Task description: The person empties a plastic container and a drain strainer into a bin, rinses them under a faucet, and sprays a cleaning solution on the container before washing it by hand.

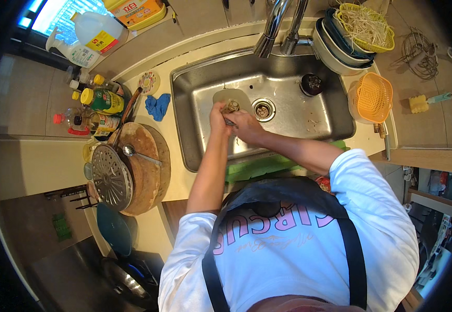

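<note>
Both hands are together over the left half of a stainless steel sink (214,136). My left hand (219,119) grips a knobbly brownish piece of food (232,105), whose exact kind I cannot tell. My right hand (247,126) is closed against it around a small greyish tool (229,122), mostly hidden by the fingers. Just beyond the fingers shows a pale rounded shape (226,93), too unclear to name. To the right of the hands is the drain (264,110), with bits in its strainer. A dark round eggplant (311,84) sits in the sink's back right corner.
A chrome faucet (267,43) overhangs the sink's back. Stacked basins (327,50) and a yellow basket of bean sprouts (366,27) stand back right, near an orange colander (374,97). At left are a round wooden chopping board (144,171), a perforated metal lid (111,177) and several bottles (103,99).
</note>
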`<state>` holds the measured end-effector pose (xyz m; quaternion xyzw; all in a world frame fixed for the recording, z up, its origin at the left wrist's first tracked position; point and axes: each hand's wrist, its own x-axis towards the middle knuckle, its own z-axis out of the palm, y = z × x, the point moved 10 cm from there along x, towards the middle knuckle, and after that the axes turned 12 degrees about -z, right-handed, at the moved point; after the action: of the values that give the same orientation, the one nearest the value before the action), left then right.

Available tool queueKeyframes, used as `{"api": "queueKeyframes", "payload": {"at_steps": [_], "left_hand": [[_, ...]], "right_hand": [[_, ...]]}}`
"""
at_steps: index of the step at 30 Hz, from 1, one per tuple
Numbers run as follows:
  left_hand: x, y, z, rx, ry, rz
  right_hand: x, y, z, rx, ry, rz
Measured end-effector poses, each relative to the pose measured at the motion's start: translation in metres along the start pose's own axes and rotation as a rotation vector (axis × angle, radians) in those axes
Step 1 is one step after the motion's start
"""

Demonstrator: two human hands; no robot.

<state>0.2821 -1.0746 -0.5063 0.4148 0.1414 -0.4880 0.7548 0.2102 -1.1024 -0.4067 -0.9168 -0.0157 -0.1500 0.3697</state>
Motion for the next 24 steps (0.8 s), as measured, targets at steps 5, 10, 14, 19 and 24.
{"api": "queueKeyframes", "payload": {"at_steps": [5,10,14,19,24], "left_hand": [[-0.019,0.005,0.005,0.015,-0.095,-0.103],[-0.018,0.002,0.005,0.063,0.064,-0.026],[-0.015,0.000,0.000,0.048,0.034,-0.095],[-0.003,0.014,-0.005,0.134,-0.016,-0.040],[-0.013,0.002,-0.009,0.044,0.036,-0.038]], "right_hand": [[-0.011,-0.001,-0.001,-0.171,-0.138,-0.485],[0.000,-0.022,0.007,-0.281,-0.103,-0.296],[-0.005,0.004,0.006,-0.253,-0.162,-0.308],[-0.009,0.002,0.009,-0.388,-0.137,-0.401],[-0.013,0.001,-0.007,-0.117,0.065,-0.371]]}}
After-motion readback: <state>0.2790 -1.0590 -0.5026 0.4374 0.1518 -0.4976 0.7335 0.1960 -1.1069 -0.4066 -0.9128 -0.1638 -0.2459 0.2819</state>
